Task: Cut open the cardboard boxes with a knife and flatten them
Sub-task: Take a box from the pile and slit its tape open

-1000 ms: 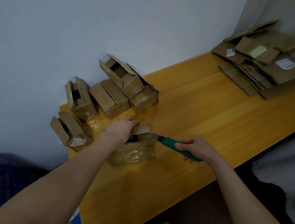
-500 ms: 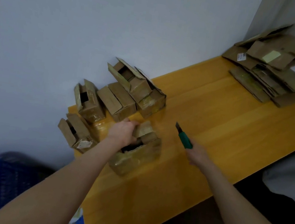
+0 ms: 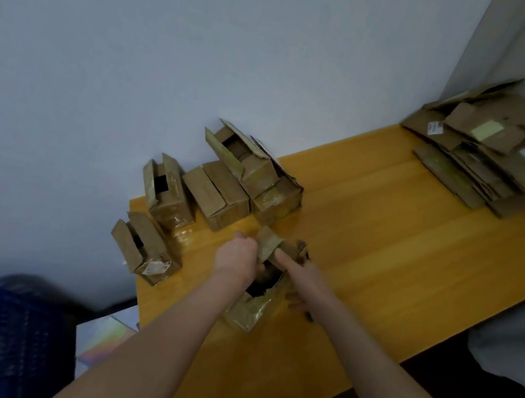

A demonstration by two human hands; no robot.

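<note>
A pale wall (image 3: 142, 39) backs the yellow wooden table (image 3: 400, 256). Far right lies stacked flattened cardboard (image 3: 504, 159); opened boxes (image 3: 220, 192) cluster far left; a blue crate (image 3: 6, 329) stands near left. Just in front of those boxes, the left hand (image 3: 239, 259) pinches a flap of the taped box (image 3: 251, 311). The right hand (image 3: 304, 280) presses it with a straight forefinger, its other fingers curled round a mostly hidden knife (image 3: 308, 316).

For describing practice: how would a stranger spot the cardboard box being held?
Find the yellow wooden table by the pale wall. Near its left end, before a cluster of small brown cardboard boxes, lies a tape-wrapped brown cardboard box. It alone has the left hand gripping its flap, the right hand touching it.
</note>
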